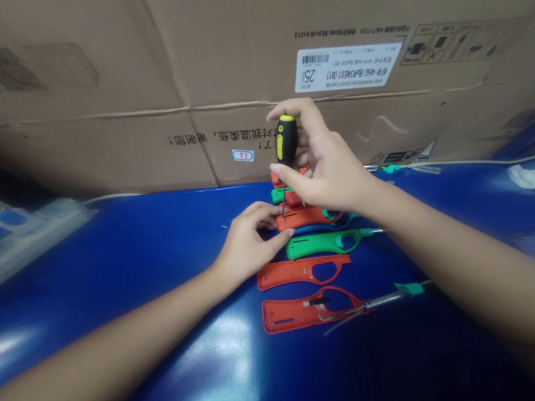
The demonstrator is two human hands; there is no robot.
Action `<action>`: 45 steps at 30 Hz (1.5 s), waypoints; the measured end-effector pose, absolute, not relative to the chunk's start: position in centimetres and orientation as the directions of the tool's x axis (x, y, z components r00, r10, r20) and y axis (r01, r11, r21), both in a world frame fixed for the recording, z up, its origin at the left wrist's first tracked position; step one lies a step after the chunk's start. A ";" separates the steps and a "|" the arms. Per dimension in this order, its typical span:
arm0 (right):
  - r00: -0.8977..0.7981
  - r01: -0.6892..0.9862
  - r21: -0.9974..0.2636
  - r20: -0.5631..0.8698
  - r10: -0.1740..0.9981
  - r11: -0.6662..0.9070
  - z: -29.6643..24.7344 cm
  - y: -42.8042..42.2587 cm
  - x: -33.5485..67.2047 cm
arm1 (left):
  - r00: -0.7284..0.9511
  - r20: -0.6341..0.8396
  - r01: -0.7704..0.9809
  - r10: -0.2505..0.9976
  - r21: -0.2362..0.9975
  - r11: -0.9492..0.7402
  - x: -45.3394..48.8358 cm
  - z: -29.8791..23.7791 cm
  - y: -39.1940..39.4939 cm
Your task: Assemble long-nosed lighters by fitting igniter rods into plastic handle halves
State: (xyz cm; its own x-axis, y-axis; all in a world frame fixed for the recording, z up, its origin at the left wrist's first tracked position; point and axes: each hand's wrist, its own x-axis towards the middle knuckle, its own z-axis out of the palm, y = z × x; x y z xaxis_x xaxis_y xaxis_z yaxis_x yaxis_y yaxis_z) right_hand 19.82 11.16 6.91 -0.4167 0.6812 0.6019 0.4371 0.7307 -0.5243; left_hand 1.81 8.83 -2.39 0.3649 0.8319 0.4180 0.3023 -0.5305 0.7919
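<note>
My right hand (326,160) is closed around the black and yellow handle of a screwdriver (286,139), held upright. The thin shaft points down, its tip at the handle end of an orange gas lighter (309,216). Thumb and fingers of my left hand (243,243) grip that same end from the left. Just nearer to me lies a green lighter (322,243) with a metal nozzle. Below it are a loose orange shell half (280,276) and another orange half (282,313) with a black part and a metal tube in it. My right hand partly hides more lighters behind.
A large cardboard box (132,146) stands as a wall along the back of the blue table (132,258). Clear plastic packaging (35,234) lies at the left. Whitish crumpled items (531,177) are at the far right.
</note>
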 end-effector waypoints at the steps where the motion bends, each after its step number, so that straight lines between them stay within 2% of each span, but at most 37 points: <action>1: -0.418 0.436 -0.527 0.600 0.682 0.730 6.8 11.2 19.8 | 0.364 0.420 0.298 0.831 0.793 -0.532 1.8 -2.4 8.8; 14: -0.481 0.439 -0.544 0.529 0.699 0.715 7.8 11.1 20.4 | 0.357 0.409 0.296 0.840 0.804 -0.517 1.9 -2.3 8.7; 21: -0.515 0.521 -0.291 0.643 0.567 0.802 8.5 11.1 20.7 | 0.357 0.407 0.285 0.841 0.810 -0.513 1.8 -2.5 8.8; 27: -0.532 0.479 -0.363 0.604 0.593 0.799 9.6 11.0 21.7 | 0.361 0.391 0.288 0.847 0.817 -0.500 1.8 -2.6 8.9; 32: -0.528 0.561 -0.152 0.691 0.494 0.813 9.9 11.0 22.0 | 0.361 0.364 0.313 0.859 0.820 -0.479 1.7 -2.7 8.9; 37: -0.557 0.473 -0.226 0.673 0.487 0.852 9.6 10.9 21.7 | 0.368 0.366 0.309 0.855 0.819 -0.484 1.6 -2.7 9.0; 42: -0.533 0.515 -0.137 0.722 0.441 0.846 9.6 10.9 21.6 | 0.364 0.369 0.312 0.855 0.817 -0.485 1.7 -2.7 9.0; 45: -0.597 0.443 -0.213 0.654 0.464 0.871 9.7 10.9 21.6 | 0.368 0.371 0.306 0.853 0.818 -0.488 1.7 -2.7 9.0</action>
State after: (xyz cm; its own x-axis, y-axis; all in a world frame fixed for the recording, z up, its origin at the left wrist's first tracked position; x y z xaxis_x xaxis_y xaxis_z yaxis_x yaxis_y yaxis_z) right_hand 21.62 10.91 9.67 -0.5971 0.4644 0.6541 0.4433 0.8706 -0.2134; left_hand 1.72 8.98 -2.68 0.3679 0.8525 0.3712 0.3057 -0.4879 0.8176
